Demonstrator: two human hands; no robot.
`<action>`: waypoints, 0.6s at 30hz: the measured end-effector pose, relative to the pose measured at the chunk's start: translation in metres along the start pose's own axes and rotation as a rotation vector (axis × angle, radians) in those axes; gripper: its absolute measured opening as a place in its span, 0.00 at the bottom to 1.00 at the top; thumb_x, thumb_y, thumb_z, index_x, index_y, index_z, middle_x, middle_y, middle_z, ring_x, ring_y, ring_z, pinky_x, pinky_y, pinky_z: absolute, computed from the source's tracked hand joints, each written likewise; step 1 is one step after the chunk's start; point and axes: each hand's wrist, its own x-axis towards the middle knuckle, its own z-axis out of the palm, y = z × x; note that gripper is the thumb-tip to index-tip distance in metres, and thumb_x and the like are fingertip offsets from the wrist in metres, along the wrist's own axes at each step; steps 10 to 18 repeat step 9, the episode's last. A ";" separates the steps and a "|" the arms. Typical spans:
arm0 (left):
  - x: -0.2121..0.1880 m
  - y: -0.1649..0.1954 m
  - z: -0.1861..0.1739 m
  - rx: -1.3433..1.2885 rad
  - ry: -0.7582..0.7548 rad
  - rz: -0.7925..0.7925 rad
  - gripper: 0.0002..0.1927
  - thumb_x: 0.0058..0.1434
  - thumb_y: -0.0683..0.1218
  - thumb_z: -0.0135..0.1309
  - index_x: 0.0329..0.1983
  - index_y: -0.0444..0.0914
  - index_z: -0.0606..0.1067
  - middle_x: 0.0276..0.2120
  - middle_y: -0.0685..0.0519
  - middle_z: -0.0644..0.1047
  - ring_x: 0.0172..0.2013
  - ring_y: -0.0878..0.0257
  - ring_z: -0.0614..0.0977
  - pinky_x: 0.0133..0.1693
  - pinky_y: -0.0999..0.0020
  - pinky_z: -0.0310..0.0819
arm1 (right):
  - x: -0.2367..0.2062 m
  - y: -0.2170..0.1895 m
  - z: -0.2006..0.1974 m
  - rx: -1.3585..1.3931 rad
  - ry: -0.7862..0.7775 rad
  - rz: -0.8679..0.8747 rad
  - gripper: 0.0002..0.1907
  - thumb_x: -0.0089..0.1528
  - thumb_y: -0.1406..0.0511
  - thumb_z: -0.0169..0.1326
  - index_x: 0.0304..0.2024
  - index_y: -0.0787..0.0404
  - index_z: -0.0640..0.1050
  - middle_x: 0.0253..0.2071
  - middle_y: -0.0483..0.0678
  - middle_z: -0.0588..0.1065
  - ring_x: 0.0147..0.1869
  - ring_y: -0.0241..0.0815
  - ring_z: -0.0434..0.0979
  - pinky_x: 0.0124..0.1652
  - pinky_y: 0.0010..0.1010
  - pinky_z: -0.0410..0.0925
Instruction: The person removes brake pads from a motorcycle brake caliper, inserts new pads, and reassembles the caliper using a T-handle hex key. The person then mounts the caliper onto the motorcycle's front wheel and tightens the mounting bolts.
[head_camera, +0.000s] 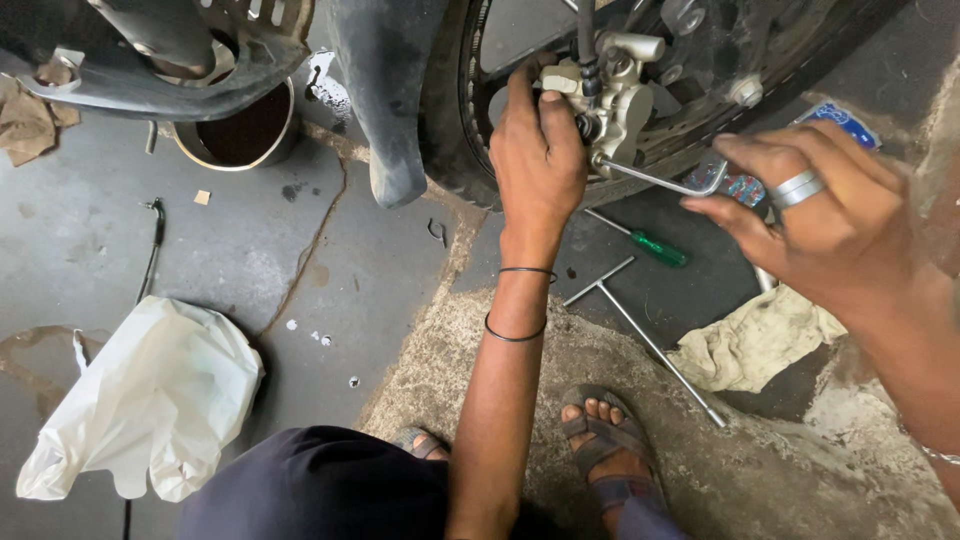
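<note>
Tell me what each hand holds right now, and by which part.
Left hand grips the brake caliper body from its side. Right hand holds the bent hex key by its outer end.

I see bare forearms with no sleeves. The left hand (538, 150) has two thin black bands at its wrist; the right hand (820, 215) wears a broad silver ring (a thin bracelet sits at that wrist). Dark navy trousers cover the knee, and grey strapped sandals the feet.

Under you is a cracked, stained concrete floor (330, 270). On it lie a white plastic bag (150, 400), a green-handled screwdriver (645, 243), a T-handle wrench (645, 335), a dirty rag (755, 340), and a round tin (240, 135).
</note>
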 end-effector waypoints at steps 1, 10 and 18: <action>0.000 0.000 0.000 0.001 -0.002 -0.008 0.20 0.73 0.49 0.38 0.61 0.35 0.71 0.43 0.36 0.81 0.46 0.39 0.83 0.49 0.49 0.76 | 0.000 -0.001 0.004 -0.046 -0.016 0.024 0.18 0.70 0.56 0.59 0.41 0.67 0.79 0.31 0.55 0.77 0.31 0.45 0.78 0.30 0.32 0.72; -0.002 -0.003 0.001 0.016 0.006 -0.001 0.19 0.74 0.49 0.38 0.61 0.37 0.72 0.45 0.36 0.81 0.48 0.38 0.83 0.51 0.49 0.77 | 0.003 -0.055 0.009 0.541 -0.054 0.817 0.23 0.75 0.58 0.54 0.29 0.64 0.83 0.15 0.45 0.69 0.14 0.34 0.66 0.18 0.29 0.55; -0.002 -0.003 0.001 0.016 0.006 -0.001 0.19 0.74 0.49 0.38 0.61 0.37 0.72 0.45 0.36 0.81 0.48 0.38 0.83 0.51 0.49 0.77 | 0.003 -0.055 0.009 0.541 -0.054 0.817 0.23 0.75 0.58 0.54 0.29 0.64 0.83 0.15 0.45 0.69 0.14 0.34 0.66 0.18 0.29 0.55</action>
